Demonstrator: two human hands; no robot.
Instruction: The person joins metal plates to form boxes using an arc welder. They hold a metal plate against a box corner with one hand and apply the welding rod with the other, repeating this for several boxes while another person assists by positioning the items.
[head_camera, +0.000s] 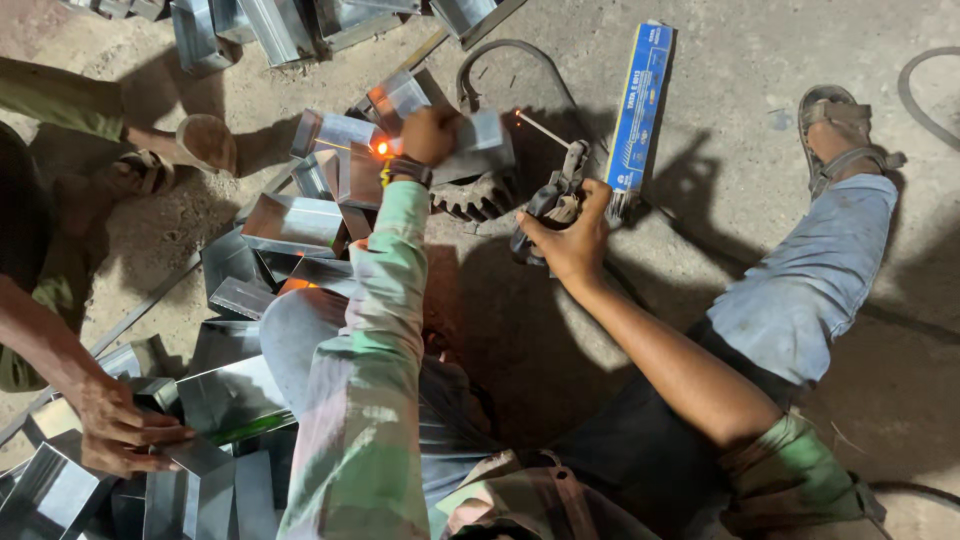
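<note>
From the head view, you sat on the concrete floor (740, 150) with both arms stretched ahead. Your left hand (428, 135) was closed over the top edge of a bent sheet-metal piece (482, 140) at about 12 o'clock from your lap, pinning it against the metal stacked beneath. A glowing orange spot (381, 148) sat just at 9 o'clock of that hand, on the seam of the metal.

Your right hand (572, 238) was wrapped tight around an electrode holder (553, 203), at 1 o'clock from your lap. The thin rod (545, 130) in its clamp pointed toward 11 o'clock, its tip glowing near the held piece but apart from it. A toothed gear (468, 198) lay on the floor between your two hands. A long blue box (637, 105) lay at 1 o'clock of your right hand, close to the holder.

More folded metal pieces (292, 222) were heaped at 9 o'clock of your left arm. At 8 o'clock, another person's hand (125, 430) rested on pieces there, fingers spread. Your sandalled foot (838, 135) lay at 2 o'clock.
</note>
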